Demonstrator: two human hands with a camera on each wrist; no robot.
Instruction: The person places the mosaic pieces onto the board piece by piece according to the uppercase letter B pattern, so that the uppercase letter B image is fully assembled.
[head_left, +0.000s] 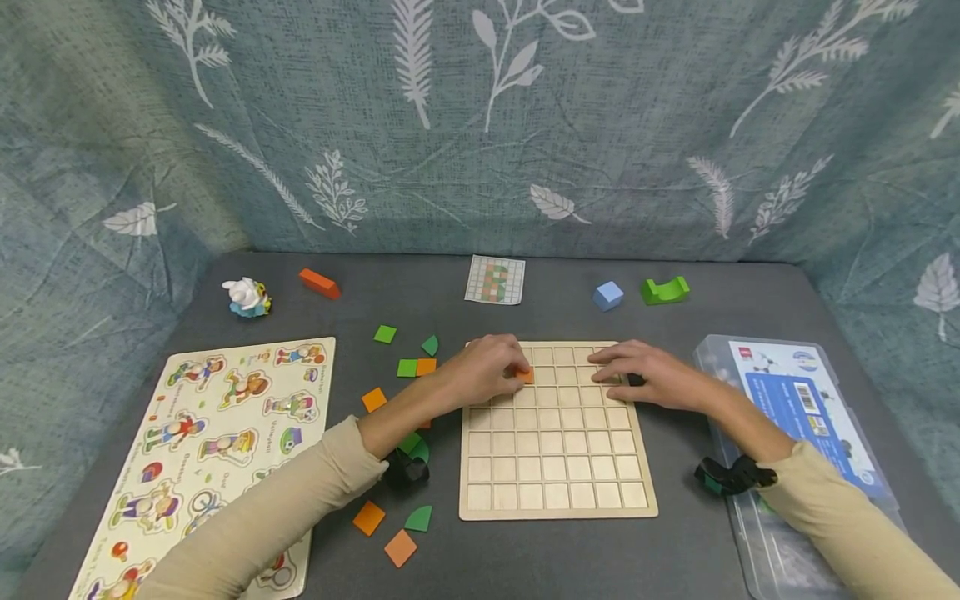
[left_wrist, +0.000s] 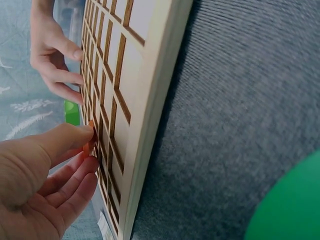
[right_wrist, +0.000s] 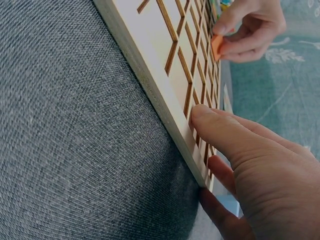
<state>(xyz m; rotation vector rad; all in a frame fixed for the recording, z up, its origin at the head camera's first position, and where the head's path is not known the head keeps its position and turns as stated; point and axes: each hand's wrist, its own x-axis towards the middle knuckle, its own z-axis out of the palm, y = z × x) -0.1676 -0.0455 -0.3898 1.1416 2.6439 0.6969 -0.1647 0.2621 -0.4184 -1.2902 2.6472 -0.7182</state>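
My left hand [head_left: 487,368] pinches an orange square tile [head_left: 527,377] between thumb and fingers, over the upper left cells of a wooden grid board [head_left: 557,446]. In the left wrist view the tile [left_wrist: 89,142] stands tilted, its edge right at the grid. Across the board, my right hand [head_left: 652,375] rests its fingers along the upper right edge with nothing in its grasp. The right wrist view shows its thumb [right_wrist: 205,116] on the board's frame. All the grid cells in sight hold no tiles. Part of the upper left corner is hidden behind the left hand.
Left of the board lie several green and orange tiles [head_left: 368,518], some under the left forearm. A picture puzzle board [head_left: 322,400] lies at far left, a clear plastic box [head_left: 750,533] at right. A pattern card [head_left: 495,279], blue cube [head_left: 608,296] and green arch block [head_left: 665,291] sit behind.
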